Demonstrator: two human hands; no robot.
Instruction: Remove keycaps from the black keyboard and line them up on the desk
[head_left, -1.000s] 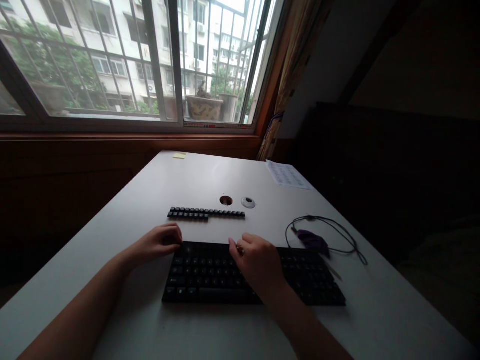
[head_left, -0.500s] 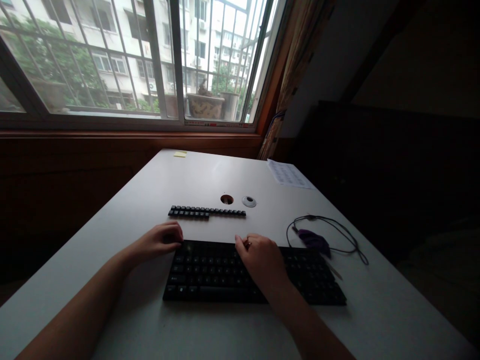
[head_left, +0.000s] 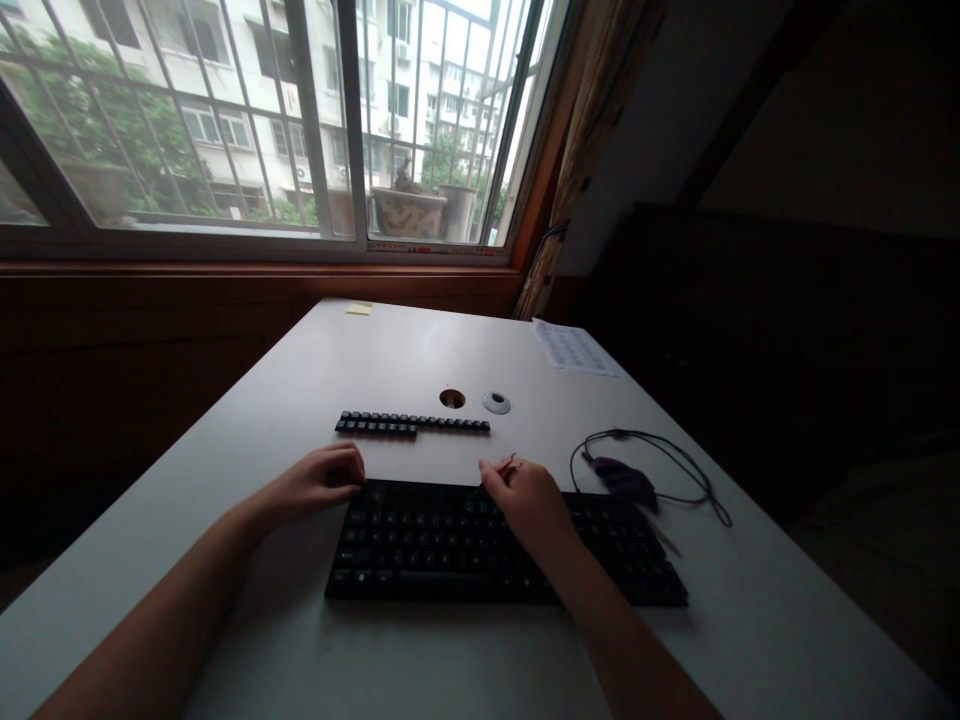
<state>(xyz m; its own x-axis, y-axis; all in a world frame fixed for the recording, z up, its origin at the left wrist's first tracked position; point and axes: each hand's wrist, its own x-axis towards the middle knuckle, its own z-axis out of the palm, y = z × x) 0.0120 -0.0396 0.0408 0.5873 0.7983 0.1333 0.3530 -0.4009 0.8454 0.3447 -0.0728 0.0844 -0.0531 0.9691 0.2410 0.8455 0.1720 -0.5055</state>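
A black keyboard (head_left: 450, 585) lies across the desk in front of me. My left hand (head_left: 334, 475) is curled closed at its upper left corner, with the fingertips on the edge. Over the upper middle of the keyboard, my right hand (head_left: 529, 495) is closed in a pinch; a ring shows on one finger, and whatever sits between the fingertips cannot be made out. Beyond the keyboard, loose black keycaps (head_left: 375, 428) stand in two rows. The top row of the keyboard looks bare of keys, though it is dark there.
To the right lie a coiled black cable (head_left: 690, 465), a purple cloth-like bundle (head_left: 622, 480) and a thin tool (head_left: 666, 540). A desk hole (head_left: 452, 399) and a round grommet (head_left: 496, 402) are farther back. Printed paper (head_left: 574, 348) and a yellow note (head_left: 359, 309) lie near the far edge.
My right hand has shifted slightly to the right and up along the keyboard's top edge, its fingers still pinched. The left hand and the rows of keycaps stay as they were.
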